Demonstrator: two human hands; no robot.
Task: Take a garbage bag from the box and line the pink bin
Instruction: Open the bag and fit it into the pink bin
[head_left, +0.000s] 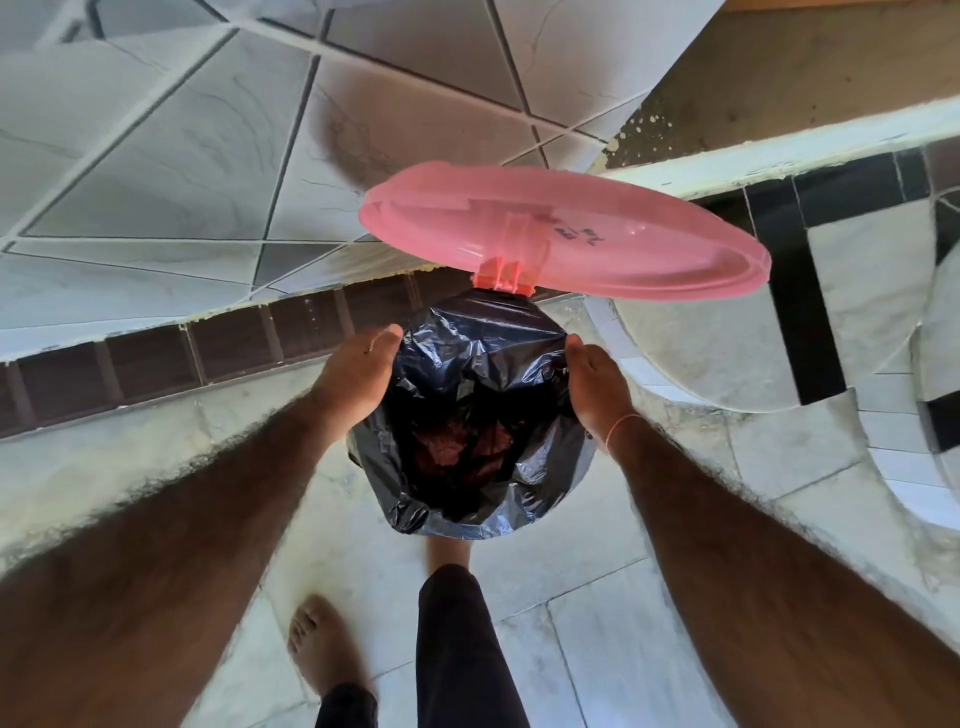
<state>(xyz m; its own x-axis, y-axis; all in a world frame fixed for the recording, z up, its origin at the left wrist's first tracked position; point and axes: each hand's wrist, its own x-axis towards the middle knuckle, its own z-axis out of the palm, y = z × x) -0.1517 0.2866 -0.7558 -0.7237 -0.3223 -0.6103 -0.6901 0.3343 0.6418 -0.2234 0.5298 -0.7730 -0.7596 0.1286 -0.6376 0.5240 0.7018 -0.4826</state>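
Seen from above, looking down at a pale tiled floor (597, 639) beside a tiled wall (171, 156) with a dark brown skirting strip (156, 364) along its foot. The left hand (353, 371) lies on the left side of a black bag (467, 415), fingers together and curved over the plastic where it folds over the bin's edge; whether it pinches the plastic or only presses it cannot be told. The bag is spread over the mouth of the bin, its loose edge draped down outside all round, and reddish pink shows faintly through the plastic deep in the middle. The bin's own walls are hidden under the bag. Its round pink lid (566, 228) stands open behind, hinged at the far rim. The right hand (595, 382), a thin thread at the wrist, curves over the bag's right side the same way. Below, a bare foot (319, 644) and dark trouser legs (462, 649) stand on the floor.
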